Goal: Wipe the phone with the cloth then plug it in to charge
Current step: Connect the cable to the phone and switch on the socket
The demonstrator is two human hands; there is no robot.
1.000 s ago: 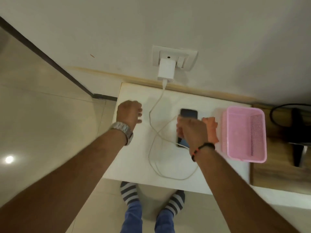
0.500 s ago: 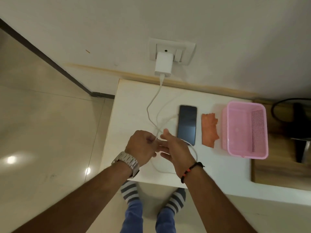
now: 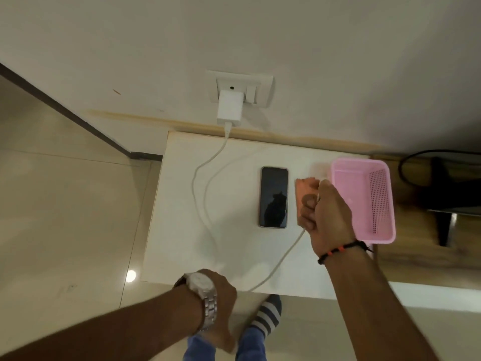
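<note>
On a white surface point(image 3: 182, 230), the black-screened phone point(image 3: 273, 197) lies unwiped and unplugged as the right hand point(image 3: 326, 217), closed on the white charging cable point(image 3: 283, 256), reaches the folded orange cloth point(image 3: 305, 187); whether the left hand point(image 3: 218, 308) is closed is unclear.

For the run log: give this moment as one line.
phase: reaching for cloth | right hand: on orange cloth, cable end at fingers | left hand: off table | phone: flat, unplugged | charger: in socket
</note>
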